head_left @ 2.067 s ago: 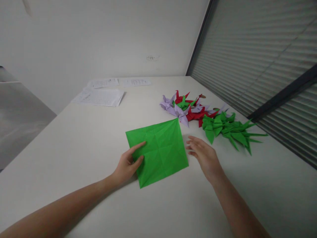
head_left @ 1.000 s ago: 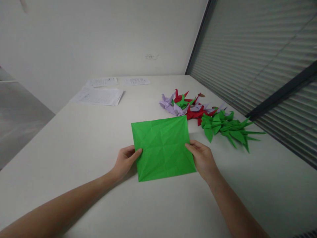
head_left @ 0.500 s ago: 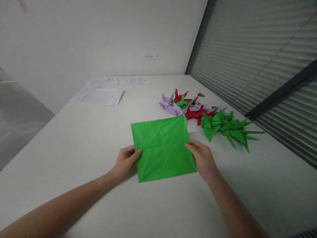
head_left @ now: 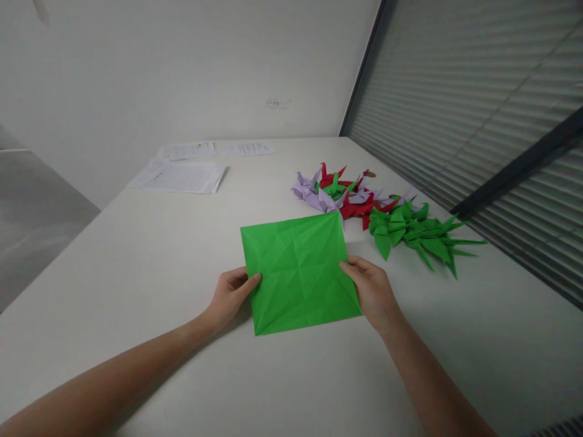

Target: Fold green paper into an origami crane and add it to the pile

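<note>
A creased square of green paper (head_left: 298, 270) lies in front of me on the white table (head_left: 150, 267). My left hand (head_left: 230, 296) pinches its left edge, thumb on top. Along the right edge, my right hand (head_left: 371, 291) grips the same sheet, fingers curled under. Both hands hold the sheet just above or on the table; I cannot tell which.
Beyond the sheet lies a pile of folded paper figures: lilac and red ones (head_left: 339, 194) and green ones (head_left: 416, 233). White printed sheets (head_left: 180, 176) lie at the far left. A window with shut blinds (head_left: 478, 103) runs along the right table edge.
Two seconds ago the sheet lay turned like a diamond with my right hand off it. Since then it has been squared up, and both hands have held it almost still.
</note>
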Demonstrator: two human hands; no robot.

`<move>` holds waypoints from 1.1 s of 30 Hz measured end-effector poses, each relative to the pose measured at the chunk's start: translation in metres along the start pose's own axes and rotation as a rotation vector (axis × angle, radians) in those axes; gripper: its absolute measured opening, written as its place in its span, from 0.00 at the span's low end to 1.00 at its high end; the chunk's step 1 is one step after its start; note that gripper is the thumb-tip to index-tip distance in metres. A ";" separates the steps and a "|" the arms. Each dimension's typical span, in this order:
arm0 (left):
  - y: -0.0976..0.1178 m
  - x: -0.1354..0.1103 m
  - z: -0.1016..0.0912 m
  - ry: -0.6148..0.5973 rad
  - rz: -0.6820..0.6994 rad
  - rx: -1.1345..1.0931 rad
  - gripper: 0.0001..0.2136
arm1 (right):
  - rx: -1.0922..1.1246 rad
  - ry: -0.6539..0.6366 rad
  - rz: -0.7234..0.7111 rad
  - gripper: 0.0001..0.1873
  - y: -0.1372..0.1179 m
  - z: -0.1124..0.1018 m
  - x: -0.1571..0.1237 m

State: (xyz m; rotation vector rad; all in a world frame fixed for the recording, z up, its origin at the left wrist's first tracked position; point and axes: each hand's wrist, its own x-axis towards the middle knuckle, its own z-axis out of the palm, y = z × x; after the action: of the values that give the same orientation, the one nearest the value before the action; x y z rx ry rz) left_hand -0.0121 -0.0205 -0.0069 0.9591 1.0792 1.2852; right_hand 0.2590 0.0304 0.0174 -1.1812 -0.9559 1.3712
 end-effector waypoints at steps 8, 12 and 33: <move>0.003 0.001 0.001 -0.013 0.050 0.080 0.17 | -0.016 -0.006 -0.020 0.17 -0.001 0.000 -0.001; 0.003 0.000 -0.003 -0.004 0.324 0.281 0.11 | -0.057 0.011 -0.117 0.16 -0.003 0.002 -0.001; 0.000 -0.020 -0.007 -0.146 0.786 0.836 0.20 | 0.009 -0.030 -0.074 0.13 -0.020 -0.005 -0.004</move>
State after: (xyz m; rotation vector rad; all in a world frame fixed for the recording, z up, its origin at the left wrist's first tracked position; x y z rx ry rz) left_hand -0.0184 -0.0409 -0.0069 2.2351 1.1826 1.3257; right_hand 0.2679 0.0288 0.0362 -1.1107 -1.0033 1.3363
